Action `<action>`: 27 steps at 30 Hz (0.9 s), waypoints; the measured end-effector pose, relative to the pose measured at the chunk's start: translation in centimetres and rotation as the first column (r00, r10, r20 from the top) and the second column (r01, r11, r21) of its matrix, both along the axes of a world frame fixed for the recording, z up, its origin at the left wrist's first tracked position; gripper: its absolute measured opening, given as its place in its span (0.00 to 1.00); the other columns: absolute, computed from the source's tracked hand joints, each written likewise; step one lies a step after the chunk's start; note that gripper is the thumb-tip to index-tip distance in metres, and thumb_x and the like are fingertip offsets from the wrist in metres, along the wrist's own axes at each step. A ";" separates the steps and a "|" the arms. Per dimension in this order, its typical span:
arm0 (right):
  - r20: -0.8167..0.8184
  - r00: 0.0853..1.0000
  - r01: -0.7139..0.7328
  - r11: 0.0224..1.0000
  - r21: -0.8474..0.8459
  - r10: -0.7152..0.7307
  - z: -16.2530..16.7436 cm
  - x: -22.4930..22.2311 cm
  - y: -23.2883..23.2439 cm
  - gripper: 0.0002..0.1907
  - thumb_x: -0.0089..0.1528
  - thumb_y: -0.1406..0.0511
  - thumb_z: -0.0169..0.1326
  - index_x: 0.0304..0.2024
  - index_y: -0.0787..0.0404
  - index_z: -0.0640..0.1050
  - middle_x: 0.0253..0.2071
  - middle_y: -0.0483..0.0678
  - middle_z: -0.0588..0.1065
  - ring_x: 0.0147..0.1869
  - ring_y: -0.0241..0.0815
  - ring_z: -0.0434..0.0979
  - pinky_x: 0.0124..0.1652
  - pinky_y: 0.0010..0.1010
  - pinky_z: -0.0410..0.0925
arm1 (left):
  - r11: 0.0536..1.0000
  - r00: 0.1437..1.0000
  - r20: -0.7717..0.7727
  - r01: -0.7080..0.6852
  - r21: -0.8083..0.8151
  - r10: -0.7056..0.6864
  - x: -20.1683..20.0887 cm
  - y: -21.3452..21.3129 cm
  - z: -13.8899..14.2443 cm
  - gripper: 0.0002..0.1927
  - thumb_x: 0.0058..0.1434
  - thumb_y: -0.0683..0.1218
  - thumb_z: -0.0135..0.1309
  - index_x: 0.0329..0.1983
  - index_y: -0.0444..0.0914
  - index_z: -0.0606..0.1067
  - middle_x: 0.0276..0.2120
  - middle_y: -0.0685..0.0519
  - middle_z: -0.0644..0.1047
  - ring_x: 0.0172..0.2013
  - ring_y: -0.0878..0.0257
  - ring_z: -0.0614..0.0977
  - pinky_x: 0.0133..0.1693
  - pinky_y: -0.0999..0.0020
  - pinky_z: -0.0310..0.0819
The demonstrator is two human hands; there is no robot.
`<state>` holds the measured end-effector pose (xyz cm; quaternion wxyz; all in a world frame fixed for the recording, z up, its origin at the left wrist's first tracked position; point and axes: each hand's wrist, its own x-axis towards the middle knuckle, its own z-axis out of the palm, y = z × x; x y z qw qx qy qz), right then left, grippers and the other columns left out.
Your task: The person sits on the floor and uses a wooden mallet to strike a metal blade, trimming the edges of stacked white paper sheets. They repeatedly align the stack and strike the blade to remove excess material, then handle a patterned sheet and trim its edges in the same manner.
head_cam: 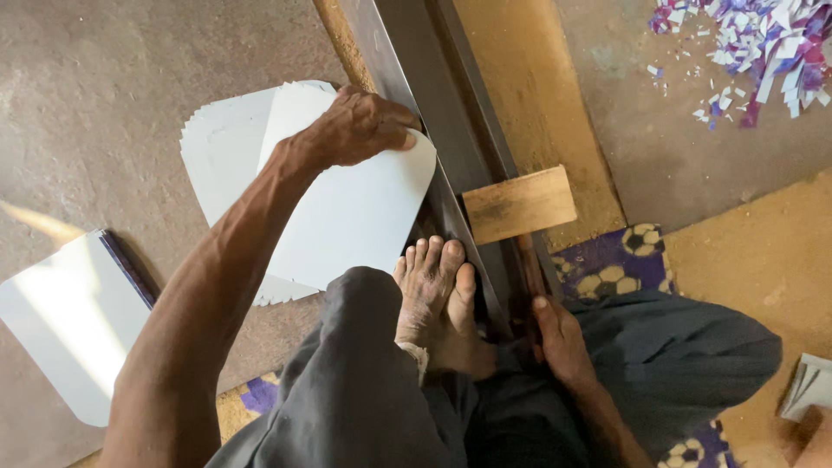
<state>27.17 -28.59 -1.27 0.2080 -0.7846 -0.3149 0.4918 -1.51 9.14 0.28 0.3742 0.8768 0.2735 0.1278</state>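
Pressure from the left hand point(360, 128), fingers spread flat, should keep the white card stack point(347, 208) square against the cutter blade point(433, 130); right hand point(562, 340) grips the wooden lever point(518, 204).

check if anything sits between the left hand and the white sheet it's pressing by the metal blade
Nothing visible does. The left hand lies flat on the top white sheet, its fingers reaching the sheet's edge against the long metal blade. The foot rests nearer, apart from the hand.
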 end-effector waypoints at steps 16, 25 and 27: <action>-0.064 0.994 0.081 0.995 -0.065 -0.085 0.9 -0.4 0.6 0.29 0.69 0.47 0.41 0.35 0.65 0.78 0.27 0.47 0.71 0.33 0.40 0.70 0.35 0.34 0.66 | 0.984 0.994 0.025 -0.100 -0.150 0.105 -0.6 0.4 -1.5 0.19 0.65 0.53 0.59 0.52 0.34 0.81 0.45 0.41 0.83 0.42 0.51 0.87 0.47 0.54 0.81; -0.015 1.000 0.011 0.859 0.512 -0.004 6.6 -1.7 6.2 0.28 0.73 0.46 0.40 0.38 0.64 0.69 0.25 0.47 0.65 0.24 0.37 0.62 0.25 0.30 0.60 | 0.990 0.995 0.042 -0.082 -0.114 0.087 -0.6 0.3 -1.2 0.18 0.64 0.51 0.59 0.49 0.34 0.82 0.42 0.42 0.84 0.37 0.53 0.87 0.43 0.55 0.82; -0.044 0.999 0.050 0.722 0.690 -0.028 7.1 -2.0 7.7 0.27 0.74 0.45 0.41 0.42 0.64 0.67 0.27 0.45 0.65 0.26 0.35 0.61 0.27 0.27 0.60 | 0.991 0.996 0.028 -0.081 -0.105 0.084 -0.7 0.3 -1.0 0.17 0.65 0.51 0.58 0.49 0.34 0.82 0.41 0.42 0.84 0.37 0.53 0.87 0.44 0.53 0.81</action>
